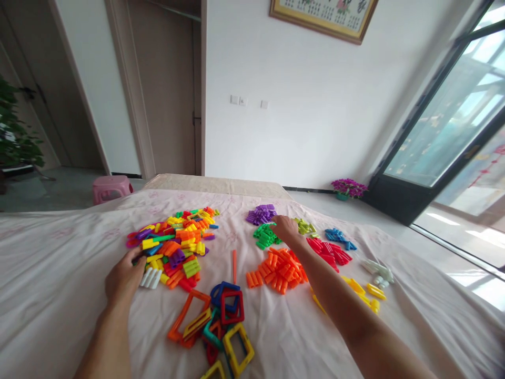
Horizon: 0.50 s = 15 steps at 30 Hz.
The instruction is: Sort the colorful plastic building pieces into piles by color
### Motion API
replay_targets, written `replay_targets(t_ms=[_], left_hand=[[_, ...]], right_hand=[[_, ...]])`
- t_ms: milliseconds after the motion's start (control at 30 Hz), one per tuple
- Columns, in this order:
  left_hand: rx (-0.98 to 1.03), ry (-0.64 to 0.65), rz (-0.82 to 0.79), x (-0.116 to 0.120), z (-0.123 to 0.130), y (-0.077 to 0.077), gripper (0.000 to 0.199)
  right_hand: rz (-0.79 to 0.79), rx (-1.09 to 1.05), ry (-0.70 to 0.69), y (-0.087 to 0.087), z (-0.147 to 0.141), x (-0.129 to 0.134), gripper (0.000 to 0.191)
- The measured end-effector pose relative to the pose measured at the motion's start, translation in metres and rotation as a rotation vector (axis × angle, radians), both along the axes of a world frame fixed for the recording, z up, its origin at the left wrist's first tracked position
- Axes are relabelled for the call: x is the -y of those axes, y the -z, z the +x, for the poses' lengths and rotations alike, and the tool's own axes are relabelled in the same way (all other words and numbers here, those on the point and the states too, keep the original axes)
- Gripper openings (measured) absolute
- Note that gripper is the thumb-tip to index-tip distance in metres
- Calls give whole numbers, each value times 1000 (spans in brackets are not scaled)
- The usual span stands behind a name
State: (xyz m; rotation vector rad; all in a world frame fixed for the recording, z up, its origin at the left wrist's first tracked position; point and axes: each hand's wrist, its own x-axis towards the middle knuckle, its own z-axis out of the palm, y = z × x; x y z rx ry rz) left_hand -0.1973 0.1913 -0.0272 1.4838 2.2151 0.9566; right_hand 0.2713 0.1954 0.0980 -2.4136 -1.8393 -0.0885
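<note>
My left hand (124, 276) is at the left edge of a mixed pile of colourful plastic building pieces (179, 234). Its thumb and fingers are curled together; anything between them is too dark to make out. White joined pieces (150, 278) lie beside the thumb. My right hand (287, 227) reaches over the sorted heaps, fingers bent down and closed, their tips mostly hidden. It is between the purple pieces (261, 214), the green pieces (265, 236) and the lime pieces (305, 226). Below the right wrist lies a heap of orange pieces (282, 271).
Red (329, 252), blue (339, 238), yellow (355, 286) and whitish pieces (379, 272) lie in separate heaps at the right. Several square frame tiles (232, 306) are in the front middle. A pale cloth (79, 247) covers the surface. A pink stool (112, 188) stands beyond.
</note>
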Motion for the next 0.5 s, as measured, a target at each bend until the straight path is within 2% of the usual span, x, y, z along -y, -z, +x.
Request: replay_targets(t_ms=[67, 133, 233, 300, 400, 500], left_hand=[[4, -10, -2, 1, 1, -2, 49], [4, -13, 6, 2, 3, -3, 49], [-5, -16, 26, 3, 4, -3, 48], [-15, -21, 36, 3, 4, -3, 46], [-25, -17, 48, 4, 4, -1, 45], [-32, -13, 49, 3, 3, 1, 45]], right_hand=[[87, -36, -68, 4, -13, 3, 29], [124, -150, -219, 13, -40, 7, 28], [29, -342, -484, 33, -97, 16, 25], [-24, -421, -608, 45, -135, 24, 24], [-60, -448, -673, 55, -180, 33, 30], [-108, -389, -663, 62, -202, 36, 47]])
